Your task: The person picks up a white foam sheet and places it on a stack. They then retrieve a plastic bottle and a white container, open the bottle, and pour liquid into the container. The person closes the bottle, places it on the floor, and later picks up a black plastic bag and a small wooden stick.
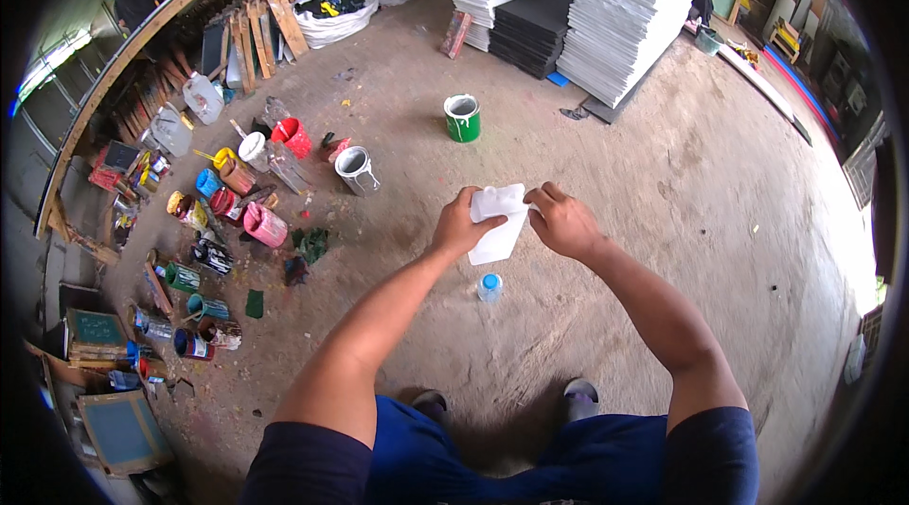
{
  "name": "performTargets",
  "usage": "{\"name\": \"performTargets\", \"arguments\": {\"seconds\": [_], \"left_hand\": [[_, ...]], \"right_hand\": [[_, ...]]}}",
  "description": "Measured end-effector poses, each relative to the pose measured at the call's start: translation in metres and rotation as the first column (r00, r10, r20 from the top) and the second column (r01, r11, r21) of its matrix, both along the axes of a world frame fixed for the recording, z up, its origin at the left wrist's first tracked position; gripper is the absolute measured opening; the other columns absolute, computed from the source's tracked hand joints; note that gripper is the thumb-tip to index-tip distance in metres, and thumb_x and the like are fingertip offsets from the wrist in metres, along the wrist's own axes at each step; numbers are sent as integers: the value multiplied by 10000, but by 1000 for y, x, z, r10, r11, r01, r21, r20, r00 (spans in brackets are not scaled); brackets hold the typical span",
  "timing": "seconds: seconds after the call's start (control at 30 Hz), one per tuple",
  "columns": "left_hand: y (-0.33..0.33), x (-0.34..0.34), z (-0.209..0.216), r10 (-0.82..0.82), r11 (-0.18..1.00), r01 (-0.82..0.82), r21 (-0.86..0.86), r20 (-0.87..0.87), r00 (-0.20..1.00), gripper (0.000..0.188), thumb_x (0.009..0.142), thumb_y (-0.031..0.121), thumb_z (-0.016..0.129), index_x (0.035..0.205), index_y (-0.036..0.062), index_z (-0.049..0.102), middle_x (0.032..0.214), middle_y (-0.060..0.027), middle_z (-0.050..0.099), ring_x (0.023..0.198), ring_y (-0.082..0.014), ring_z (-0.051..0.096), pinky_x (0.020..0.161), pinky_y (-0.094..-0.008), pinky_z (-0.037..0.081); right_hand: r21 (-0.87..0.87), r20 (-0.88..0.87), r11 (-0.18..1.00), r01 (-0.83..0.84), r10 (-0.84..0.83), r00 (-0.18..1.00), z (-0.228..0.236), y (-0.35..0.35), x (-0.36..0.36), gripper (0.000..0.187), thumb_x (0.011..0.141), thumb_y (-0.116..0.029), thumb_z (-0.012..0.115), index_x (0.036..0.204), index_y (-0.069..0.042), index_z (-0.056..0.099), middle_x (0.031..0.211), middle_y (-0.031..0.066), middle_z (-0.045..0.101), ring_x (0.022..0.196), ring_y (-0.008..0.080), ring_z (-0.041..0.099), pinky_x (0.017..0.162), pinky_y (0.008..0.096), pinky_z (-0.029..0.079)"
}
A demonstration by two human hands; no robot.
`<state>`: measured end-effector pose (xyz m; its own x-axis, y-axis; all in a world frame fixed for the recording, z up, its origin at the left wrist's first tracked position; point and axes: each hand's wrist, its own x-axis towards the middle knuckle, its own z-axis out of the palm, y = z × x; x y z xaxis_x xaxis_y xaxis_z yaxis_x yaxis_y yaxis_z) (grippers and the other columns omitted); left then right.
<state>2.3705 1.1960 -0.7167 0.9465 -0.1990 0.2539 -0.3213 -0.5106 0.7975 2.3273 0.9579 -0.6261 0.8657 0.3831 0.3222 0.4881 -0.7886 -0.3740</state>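
Note:
A whitish, translucent plastic container [499, 238], flat-sided and possibly a cut jug, is held up in front of me over the floor. My left hand [458, 224] grips its left side, the thumb lying across the front. At its upper right edge, the curled fingers of my right hand [566, 223] pinch the rim. A small clear bottle with a blue cap [490, 288] stands upright on the floor just below the container. Farther out is a green paint can [463, 118] with white drips and a pale inside.
Many paint-stained pots crowd the floor at left, among them a pink bucket [265, 225] and a white-grey can [357, 171]. Stacks of white sheets [620, 27] and black sheets [533, 32] stand at the back. One person [140, 1] is at far left, another [701, 3] at back right.

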Motion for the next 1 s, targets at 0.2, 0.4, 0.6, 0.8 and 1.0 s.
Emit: {"name": "performTargets", "arguments": {"seconds": [0.2,0.4,0.6,0.8,1.0], "left_hand": [[-5,6,-9,-163,985,158,-71,-64,985,723,780,321,938,1307,32,536,1203,-198,729,1132,-357,723,928,-441,590],[-31,2,-23,-185,979,197,47,-198,963,827,767,293,944,1395,36,472,1269,-226,703,1221,-389,677,1000,-449,557],[-7,3,-52,-176,948,266,172,-412,894,1223,734,562,911,1635,57,257,1566,-244,491,1447,-364,501,1183,-461,430],[45,-32,-72,-407,671,648,360,-551,728,1278,701,574,923,1649,62,235,1575,-201,502,1458,-339,494,1199,-440,408],[32,-64,-96,-435,692,648,319,-532,726,1115,712,532,923,1590,130,365,1491,-209,576,1368,-383,569,1135,-458,454]], "right_hand": [[12,-352,990,141,-128,927,-13,-16,12,430,905,-254,749,1292,-116,622,1003,211,757,944,416,740,819,509,587],[-66,-351,981,180,-192,916,-43,-16,19,266,971,-289,648,1201,-157,659,989,205,763,948,428,737,823,538,584],[-152,-336,950,273,-310,890,-80,-22,25,242,1001,-295,619,1212,-181,651,995,186,760,942,411,737,788,537,580],[-107,-379,945,310,-327,866,-103,-35,25,253,1012,-293,601,1237,-179,630,1033,185,749,996,409,731,832,531,585],[-58,-355,955,291,-292,888,-100,-37,18,305,976,-278,661,1263,-180,635,1082,199,740,1030,408,721,856,520,588]]}}
